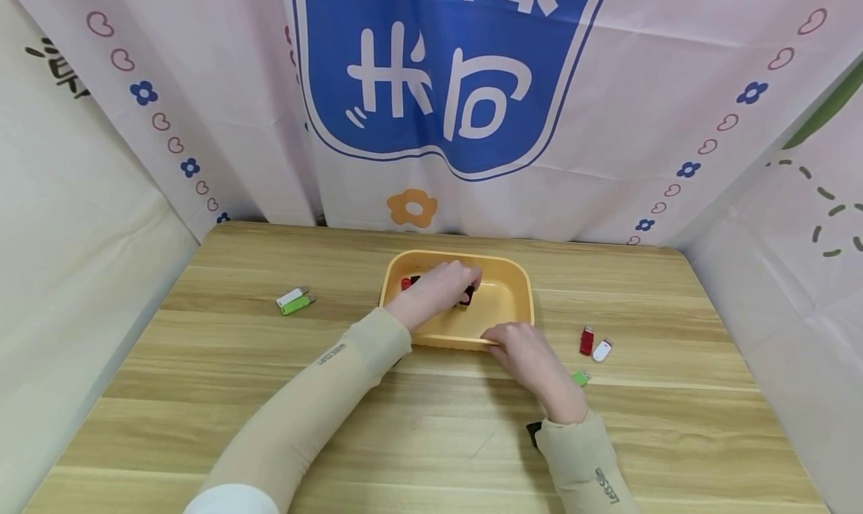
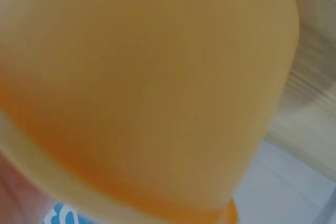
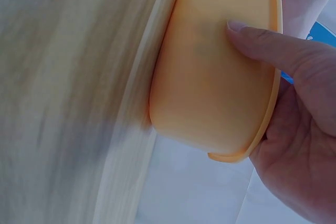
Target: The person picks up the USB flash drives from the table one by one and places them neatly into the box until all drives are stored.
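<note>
A yellow plastic tray (image 1: pixel 508 304) stands at the back middle of the table. Reaching over its near wall, my left hand (image 1: pixel 438 291) pinches a black USB flash drive (image 1: pixel 468 296) inside it. A red drive (image 1: pixel 405 283) and a black piece lie by the tray's left wall, partly hidden behind that hand. My right hand (image 1: pixel 524 349) grips the near rim toward the right corner. In the right wrist view its thumb (image 3: pixel 257 40) presses the outer wall, with the fingers on the inner side. The tray's outer wall (image 2: pixel 157 77) fills most of the left wrist view.
On the left lie a white USB drive (image 1: pixel 290 297) and a green one (image 1: pixel 297 305). To the right are a red drive (image 1: pixel 586 341), a white one (image 1: pixel 602 350) and a green one (image 1: pixel 580 378). A black piece (image 1: pixel 533 431) shows beside the right sleeve. Printed curtains enclose the table.
</note>
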`<state>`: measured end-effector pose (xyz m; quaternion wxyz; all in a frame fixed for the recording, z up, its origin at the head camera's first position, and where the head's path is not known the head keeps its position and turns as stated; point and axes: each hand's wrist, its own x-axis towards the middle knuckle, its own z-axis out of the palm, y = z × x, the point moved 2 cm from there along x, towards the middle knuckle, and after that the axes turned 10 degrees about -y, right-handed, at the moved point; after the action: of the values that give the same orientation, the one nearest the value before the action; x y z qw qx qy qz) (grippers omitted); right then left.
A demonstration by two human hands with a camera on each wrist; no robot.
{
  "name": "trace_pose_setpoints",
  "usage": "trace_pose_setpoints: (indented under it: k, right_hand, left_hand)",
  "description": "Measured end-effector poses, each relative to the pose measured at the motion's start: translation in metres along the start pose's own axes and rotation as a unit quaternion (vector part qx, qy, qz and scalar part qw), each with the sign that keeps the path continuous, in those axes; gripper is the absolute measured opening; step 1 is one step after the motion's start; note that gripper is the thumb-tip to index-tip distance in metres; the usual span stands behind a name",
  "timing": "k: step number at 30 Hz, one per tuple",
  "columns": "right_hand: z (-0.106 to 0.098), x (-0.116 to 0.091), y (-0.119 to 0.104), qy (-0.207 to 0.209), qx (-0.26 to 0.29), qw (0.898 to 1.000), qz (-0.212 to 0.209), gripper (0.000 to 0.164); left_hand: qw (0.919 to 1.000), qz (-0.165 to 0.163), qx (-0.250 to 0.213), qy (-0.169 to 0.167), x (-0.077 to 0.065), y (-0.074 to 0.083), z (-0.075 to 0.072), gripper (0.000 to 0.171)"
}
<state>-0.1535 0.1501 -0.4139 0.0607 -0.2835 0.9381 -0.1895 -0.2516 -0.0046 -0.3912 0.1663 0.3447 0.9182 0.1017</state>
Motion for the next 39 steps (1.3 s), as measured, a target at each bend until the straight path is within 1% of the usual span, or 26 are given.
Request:
trace_pose_setpoints:
  k: [6,12,18,20,24,28,32,39]
  right_hand:
    - [0.000,0.000,0.000,-0.001,0.000,1.000,0.001,0.006]
    - [0.000,0.000,0.000,-0.001,-0.003,1.000,0.003,0.006]
    - [0.000,0.000,0.000,-0.003,-0.003,1.000,0.004,0.005]
    - [0.000,0.000,0.000,-0.003,-0.003,1.000,0.005,0.005]
    - [0.000,0.000,0.000,-0.002,-0.001,1.000,0.003,0.004]
    - [0.000,0.000,0.000,0.000,0.000,1.000,0.000,0.005]
    - [0.000,0.000,0.000,0.000,-0.002,1.000,0.000,0.006]
    - [0.001,0.001,0.001,-0.001,0.000,1.000,0.003,0.006]
  left_hand:
    - [1.0000,-0.006,0.003,0.003,0.001,-0.001,0.003,0.009]
    - [0.9997,-0.008,0.021,0.013,0.002,0.000,0.006,0.018]
    - [0.9987,-0.002,0.041,0.031,0.004,0.000,0.009,0.011]
    - [0.9980,-0.003,0.051,0.038,0.005,0.000,0.011,0.011]
    - [0.9962,-0.007,0.071,0.050,0.007,0.000,0.015,0.016]
    - [0.9949,-0.009,0.085,0.053,0.006,0.001,0.017,0.021]
    - [0.9938,-0.012,0.099,0.049,0.005,0.001,0.018,0.029]
    - [0.9884,-0.033,0.143,0.038,0.004,0.002,0.020,0.039]
